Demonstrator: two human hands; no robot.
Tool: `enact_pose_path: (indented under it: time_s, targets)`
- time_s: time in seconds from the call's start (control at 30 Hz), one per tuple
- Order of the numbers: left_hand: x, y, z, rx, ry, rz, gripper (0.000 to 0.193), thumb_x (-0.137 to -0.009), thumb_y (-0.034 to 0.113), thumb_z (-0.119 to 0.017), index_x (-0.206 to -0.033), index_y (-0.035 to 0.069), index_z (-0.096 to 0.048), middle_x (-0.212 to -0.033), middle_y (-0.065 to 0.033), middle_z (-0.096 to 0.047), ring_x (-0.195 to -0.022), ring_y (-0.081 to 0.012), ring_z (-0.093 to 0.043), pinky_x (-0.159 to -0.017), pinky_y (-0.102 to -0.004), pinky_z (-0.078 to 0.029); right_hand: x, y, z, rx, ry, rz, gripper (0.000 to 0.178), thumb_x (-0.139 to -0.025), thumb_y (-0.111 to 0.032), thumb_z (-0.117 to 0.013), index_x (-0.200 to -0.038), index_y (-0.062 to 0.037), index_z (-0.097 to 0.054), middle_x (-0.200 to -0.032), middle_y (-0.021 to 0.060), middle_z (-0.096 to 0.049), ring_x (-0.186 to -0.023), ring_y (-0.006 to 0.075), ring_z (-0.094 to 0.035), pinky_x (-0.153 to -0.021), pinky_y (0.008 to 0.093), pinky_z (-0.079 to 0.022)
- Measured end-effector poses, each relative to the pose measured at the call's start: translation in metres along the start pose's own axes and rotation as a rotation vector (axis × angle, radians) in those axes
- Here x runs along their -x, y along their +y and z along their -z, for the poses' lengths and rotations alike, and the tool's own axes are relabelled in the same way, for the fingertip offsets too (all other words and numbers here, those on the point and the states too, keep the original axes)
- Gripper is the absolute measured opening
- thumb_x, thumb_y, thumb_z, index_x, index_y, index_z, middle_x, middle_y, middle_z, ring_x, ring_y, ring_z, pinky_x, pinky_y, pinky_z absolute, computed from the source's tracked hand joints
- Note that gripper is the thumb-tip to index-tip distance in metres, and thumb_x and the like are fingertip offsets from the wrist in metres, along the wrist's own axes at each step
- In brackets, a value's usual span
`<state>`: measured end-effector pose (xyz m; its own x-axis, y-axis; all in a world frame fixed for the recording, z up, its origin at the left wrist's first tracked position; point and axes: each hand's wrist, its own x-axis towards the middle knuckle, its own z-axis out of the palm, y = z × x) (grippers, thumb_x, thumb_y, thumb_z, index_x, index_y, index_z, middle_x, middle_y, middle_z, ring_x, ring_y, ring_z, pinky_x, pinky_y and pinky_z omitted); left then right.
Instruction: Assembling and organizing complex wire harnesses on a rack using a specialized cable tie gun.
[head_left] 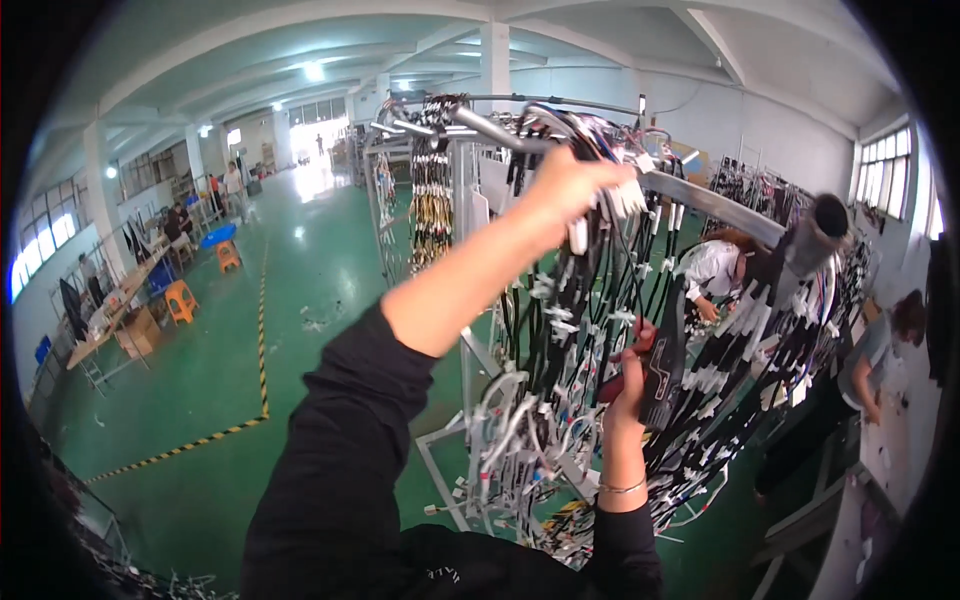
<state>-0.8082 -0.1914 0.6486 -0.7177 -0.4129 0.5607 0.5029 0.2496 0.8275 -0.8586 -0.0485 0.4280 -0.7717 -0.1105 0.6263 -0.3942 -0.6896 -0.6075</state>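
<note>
Both hands grip hanging wire harnesses (560, 330): left hand (570, 185) above, right hand (628, 375) below.

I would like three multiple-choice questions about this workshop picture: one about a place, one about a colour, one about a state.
1. Where is the left hand?
A. up at the rack's top bar
B. on the floor
C. on a stool

2. What colour is the floor?
A. red
B. green
C. white

3. What is the right hand doing?
A. hanging open
B. resting flat on a table
C. gripping a red tool

Answers:
1 A, the left hand grasps cable ends at the top bar.
2 B, the floor is painted green.
3 C, the right hand closes on a red tool among the hanging cable harnesses.
</note>
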Motion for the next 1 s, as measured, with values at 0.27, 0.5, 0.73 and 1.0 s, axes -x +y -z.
enact_pose_path:
  time_s: [0.27, 0.5, 0.73, 1.0]
  targets:
    - [0.019, -0.1, 0.002, -0.004, 0.047, -0.296, 0.052, -0.089, 0.034, -0.076, -0.122, 0.0, -0.054, -0.105, -0.0067, -0.064, -0.098, -0.014, -0.059, -0.091, -0.0309, -0.047, 0.024, 0.043, 0.044, 0.28, -0.006, 0.107, 0.047, -0.085, 0.006, -0.06, -0.131, -0.0011, -0.057, -0.127, 0.0084, -0.063, -0.111, 0.0192, -0.06, -0.102, 0.0346, -0.045]
    - [0.061, -0.065, 0.084, -0.669, 0.54, -0.678, 0.044, -0.097, 0.027, -0.064, -0.128, -0.004, -0.059, -0.115, -0.0192, -0.067, -0.105, -0.0309, -0.065, -0.093, -0.0385, -0.05, 0.078, 0.001, 0.044, 0.499, -0.015, 0.134, 0.036, -0.078, 0.003, -0.062, -0.113, 0.0001, -0.059, -0.1, 0.0076, -0.064, -0.089, 0.0184, -0.063, -0.077, 0.0314, -0.051]
    - [-0.038, -0.115, 0.075, -1.109, 0.206, -0.384, 0.061, -0.099, 0.021, -0.053, -0.149, 0.004, -0.023, -0.115, -0.0327, -0.06, -0.096, -0.0522, -0.063, -0.078, -0.0556, -0.054, 0.102, -0.012, 0.02, 0.629, -0.057, -0.108, 0.033, -0.076, 0.004, -0.065, -0.108, -0.0004, -0.061, -0.095, 0.0055, -0.063, -0.083, 0.0162, -0.06, -0.078, 0.0296, -0.051]
    - [-0.005, -0.191, 0.16, -0.388, -0.057, -0.151, 0.061, -0.09, 0.033, -0.076, -0.131, -0.006, -0.052, -0.1, -0.0149, -0.071, -0.085, -0.0165, -0.069, -0.074, -0.0298, -0.054, 0.107, -0.029, 0.008, 0.598, -0.125, -0.12, 0.031, -0.088, -0.007, -0.056, -0.119, -0.0005, -0.053, -0.129, 0.0141, -0.056, -0.107, 0.0239, -0.059, -0.097, 0.0399, -0.049]
